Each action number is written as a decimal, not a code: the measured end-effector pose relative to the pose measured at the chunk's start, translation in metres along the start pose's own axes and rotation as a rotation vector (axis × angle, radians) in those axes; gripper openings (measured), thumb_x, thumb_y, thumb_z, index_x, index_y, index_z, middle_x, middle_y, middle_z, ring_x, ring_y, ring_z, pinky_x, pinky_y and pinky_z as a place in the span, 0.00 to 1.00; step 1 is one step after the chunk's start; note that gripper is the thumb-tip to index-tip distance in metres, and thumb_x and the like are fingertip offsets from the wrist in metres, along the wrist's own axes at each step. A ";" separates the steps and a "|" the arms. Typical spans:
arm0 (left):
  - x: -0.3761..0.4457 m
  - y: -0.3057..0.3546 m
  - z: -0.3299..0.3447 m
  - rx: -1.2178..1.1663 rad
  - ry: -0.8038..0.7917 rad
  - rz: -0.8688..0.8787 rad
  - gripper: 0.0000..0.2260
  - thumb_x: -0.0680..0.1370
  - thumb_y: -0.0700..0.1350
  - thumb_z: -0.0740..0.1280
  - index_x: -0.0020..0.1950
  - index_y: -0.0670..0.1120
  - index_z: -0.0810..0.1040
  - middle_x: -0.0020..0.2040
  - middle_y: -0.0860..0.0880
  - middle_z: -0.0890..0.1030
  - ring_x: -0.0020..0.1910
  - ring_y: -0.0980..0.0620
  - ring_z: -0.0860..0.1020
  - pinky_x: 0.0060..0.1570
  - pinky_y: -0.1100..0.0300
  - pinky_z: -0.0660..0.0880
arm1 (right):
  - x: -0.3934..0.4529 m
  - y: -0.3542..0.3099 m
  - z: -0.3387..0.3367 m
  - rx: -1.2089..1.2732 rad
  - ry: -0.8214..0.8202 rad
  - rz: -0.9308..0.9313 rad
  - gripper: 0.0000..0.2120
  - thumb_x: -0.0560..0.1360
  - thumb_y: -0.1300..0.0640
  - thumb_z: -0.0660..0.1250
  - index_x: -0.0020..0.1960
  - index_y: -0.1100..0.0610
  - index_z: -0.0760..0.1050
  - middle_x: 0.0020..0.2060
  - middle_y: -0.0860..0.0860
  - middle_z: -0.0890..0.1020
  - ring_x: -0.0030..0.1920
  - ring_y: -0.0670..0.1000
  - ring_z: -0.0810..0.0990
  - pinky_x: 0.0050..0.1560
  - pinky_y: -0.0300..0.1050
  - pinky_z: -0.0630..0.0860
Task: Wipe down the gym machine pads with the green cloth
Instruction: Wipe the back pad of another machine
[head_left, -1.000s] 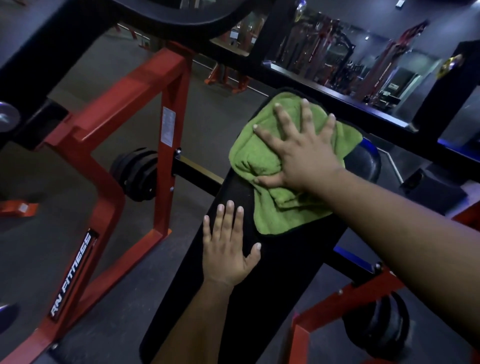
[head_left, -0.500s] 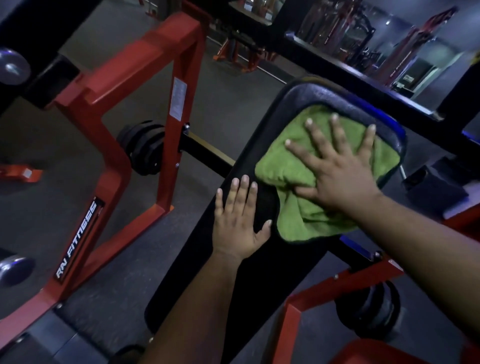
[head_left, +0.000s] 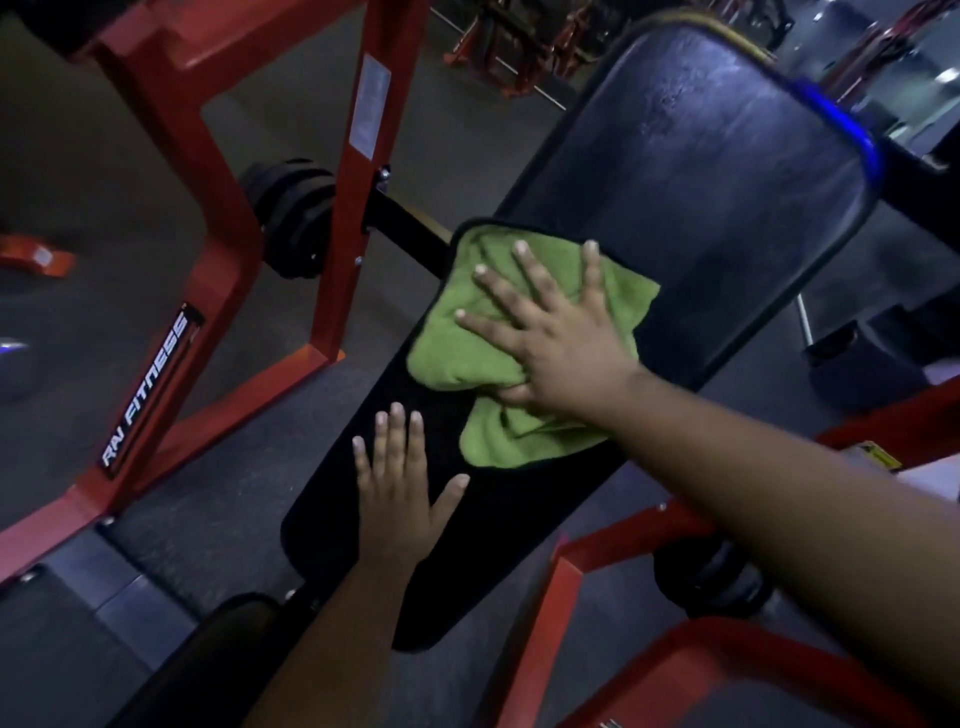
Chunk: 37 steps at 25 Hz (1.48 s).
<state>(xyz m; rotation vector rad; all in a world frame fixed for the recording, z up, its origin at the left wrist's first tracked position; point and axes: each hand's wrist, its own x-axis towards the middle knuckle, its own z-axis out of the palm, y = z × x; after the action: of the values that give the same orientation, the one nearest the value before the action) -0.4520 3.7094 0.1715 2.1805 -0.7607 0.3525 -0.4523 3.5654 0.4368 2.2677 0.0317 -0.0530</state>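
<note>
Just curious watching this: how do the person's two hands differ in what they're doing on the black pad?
The right hand lies on the green cloth, fingers spread wide, thumb tucked into its folds; the left hand lies on the bare black pad, touching no cloth. The right hand sits farther up the pad, the left hand nearer the person. The left hand's fingers lie closer together. Both rest palm down with straight fingers.
</note>
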 end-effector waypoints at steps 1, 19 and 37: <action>0.000 -0.002 -0.002 -0.010 -0.014 0.007 0.39 0.82 0.66 0.53 0.82 0.40 0.52 0.83 0.39 0.52 0.82 0.39 0.51 0.76 0.31 0.53 | -0.012 0.021 0.001 -0.003 0.019 0.013 0.46 0.68 0.25 0.63 0.81 0.37 0.48 0.82 0.49 0.46 0.81 0.62 0.41 0.66 0.84 0.40; 0.002 -0.004 -0.006 -0.052 -0.057 0.024 0.39 0.82 0.66 0.53 0.83 0.41 0.50 0.83 0.40 0.49 0.82 0.41 0.48 0.78 0.35 0.48 | 0.010 -0.008 -0.005 0.051 0.060 0.359 0.44 0.71 0.25 0.55 0.81 0.39 0.47 0.82 0.52 0.43 0.80 0.65 0.37 0.67 0.84 0.43; -0.125 -0.081 0.008 -0.071 -0.273 -0.157 0.43 0.79 0.69 0.55 0.83 0.44 0.45 0.84 0.43 0.44 0.83 0.43 0.45 0.78 0.36 0.49 | -0.127 -0.153 0.070 0.172 -0.009 0.315 0.55 0.64 0.31 0.71 0.82 0.43 0.48 0.82 0.54 0.44 0.80 0.64 0.40 0.67 0.81 0.37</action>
<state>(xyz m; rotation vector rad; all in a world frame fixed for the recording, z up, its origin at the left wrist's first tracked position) -0.4990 3.7957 0.0589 2.2292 -0.7293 -0.0536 -0.5877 3.6097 0.2810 2.4170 -0.3459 0.1044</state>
